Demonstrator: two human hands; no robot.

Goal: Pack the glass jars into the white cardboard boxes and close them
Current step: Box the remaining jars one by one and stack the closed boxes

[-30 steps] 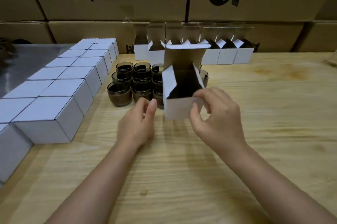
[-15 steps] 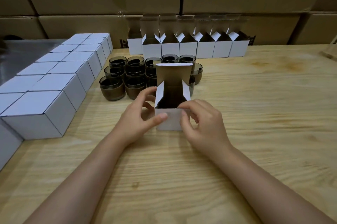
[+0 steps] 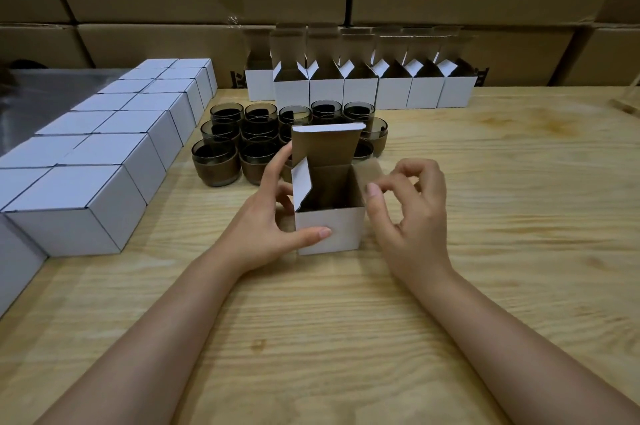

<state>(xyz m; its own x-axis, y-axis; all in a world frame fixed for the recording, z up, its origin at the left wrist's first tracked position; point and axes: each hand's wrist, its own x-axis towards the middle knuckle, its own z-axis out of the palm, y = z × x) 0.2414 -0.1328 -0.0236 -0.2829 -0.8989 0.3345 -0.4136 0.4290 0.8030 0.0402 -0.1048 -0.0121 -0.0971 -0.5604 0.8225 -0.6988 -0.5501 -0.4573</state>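
My left hand point(image 3: 266, 227) grips the open white box point(image 3: 329, 230), which stands on the wooden table point(image 3: 485, 216) just in front of the glass jars point(image 3: 216, 161), thumb on the front face and fingers behind. My right hand point(image 3: 412, 216) holds nothing, its fingers loosely curled, the thumb at the right flap point(image 3: 371, 168). I judge the box is being made ready; next I must take a jar and lower it straight inside.

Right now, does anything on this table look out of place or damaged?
Nothing spilled or broken. The glass jars stand upright and the closed boxes sit in rows. Only the open box the left hand holds has its right flap splayed outward.
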